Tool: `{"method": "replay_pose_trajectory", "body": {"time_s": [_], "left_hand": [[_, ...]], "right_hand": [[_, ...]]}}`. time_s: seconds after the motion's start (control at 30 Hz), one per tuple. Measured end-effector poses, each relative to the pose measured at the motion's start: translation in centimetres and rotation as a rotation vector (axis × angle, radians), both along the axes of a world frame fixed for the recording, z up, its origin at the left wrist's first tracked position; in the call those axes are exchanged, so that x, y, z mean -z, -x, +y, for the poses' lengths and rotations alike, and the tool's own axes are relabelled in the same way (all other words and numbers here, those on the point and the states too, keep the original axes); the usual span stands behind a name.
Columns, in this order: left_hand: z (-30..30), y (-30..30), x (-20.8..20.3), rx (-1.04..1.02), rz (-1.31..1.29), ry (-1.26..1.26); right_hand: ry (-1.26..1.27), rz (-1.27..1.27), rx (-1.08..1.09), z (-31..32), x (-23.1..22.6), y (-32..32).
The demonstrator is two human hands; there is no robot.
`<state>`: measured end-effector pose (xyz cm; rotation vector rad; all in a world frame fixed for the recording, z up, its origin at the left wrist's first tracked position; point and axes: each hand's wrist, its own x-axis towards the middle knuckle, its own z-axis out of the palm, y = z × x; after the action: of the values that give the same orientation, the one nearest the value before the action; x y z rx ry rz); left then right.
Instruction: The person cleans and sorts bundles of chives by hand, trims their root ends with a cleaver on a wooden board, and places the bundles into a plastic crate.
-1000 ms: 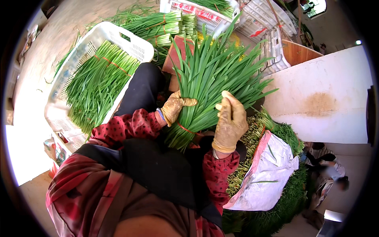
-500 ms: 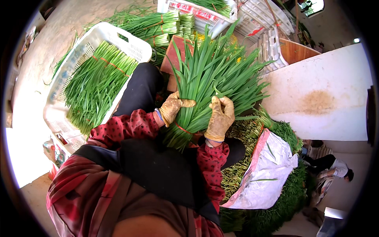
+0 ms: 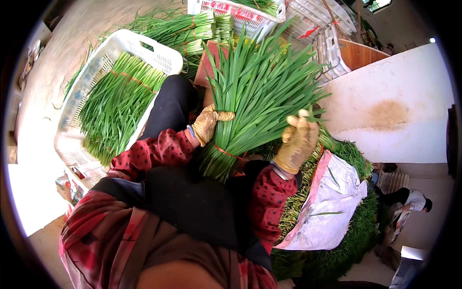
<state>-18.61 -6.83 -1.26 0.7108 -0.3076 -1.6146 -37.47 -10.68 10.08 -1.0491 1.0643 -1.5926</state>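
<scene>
A large bunch of garlic chives [image 3: 255,101] fans out before me, its flat green leaves pointing away and its tied end near my lap. An orange-red band [image 3: 224,151] circles it low down. My left hand [image 3: 208,124], in a stained yellowish glove, is closed round the bunch's left side with the thumb laid across the leaves. My right hand [image 3: 296,144], gloved alike, is raised off the bunch at its right edge. Its fingers are bent together, with a small piece of green leaf [image 3: 315,115] at their tips.
On my left, a white plastic crate [image 3: 103,60] holds banded chives. Tied bundles [image 3: 192,29] lie beyond, beside another white crate [image 3: 250,21]. A white sack [image 3: 332,207] covers part of a chive pile at right, below a pale panel [image 3: 394,106]. Another person [image 3: 414,200] bends at far right.
My right hand has moved right, from the middle of the leaves to beyond the bunch's edge, with a bit of leaf at its fingertips. My left hand keeps its grip.
</scene>
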Motion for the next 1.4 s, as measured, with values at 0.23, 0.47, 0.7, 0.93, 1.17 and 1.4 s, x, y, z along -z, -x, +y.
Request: {"method": "replay_pose_trajectory", "body": {"time_s": [0.23, 0.47, 0.7, 0.93, 1.17, 1.4], "left_hand": [[-2.8, -0.9, 1.3, 0.120, 0.293, 0.019], [-2.5, -0.3, -0.8, 0.020, -0.115, 0.158], [-1.5, 0.3, -1.8, -0.107, -0.180, 0.071], [-0.8, 0.4, -1.8, -0.062, -0.138, 0.125], [-3.6, -1.3, -1.3, -0.134, -0.046, -0.026], [-10.4, -1.6, -4.2, -0.169, 0.437, -0.113]], "right_hand": [[-0.292, 0.275, -0.235, 0.1, 6.3, 6.1], [-0.179, 0.056, -0.309, 0.7, 10.2, -2.3], [-0.109, 0.532, -0.170, 2.0, 9.8, -4.5], [-0.235, -0.005, -0.084, 0.2, 9.2, -4.8], [-0.373, 0.088, -0.416, 0.0, 10.1, 2.3], [0.580, 1.492, -0.196, -1.5, 16.3, 8.3]]}}
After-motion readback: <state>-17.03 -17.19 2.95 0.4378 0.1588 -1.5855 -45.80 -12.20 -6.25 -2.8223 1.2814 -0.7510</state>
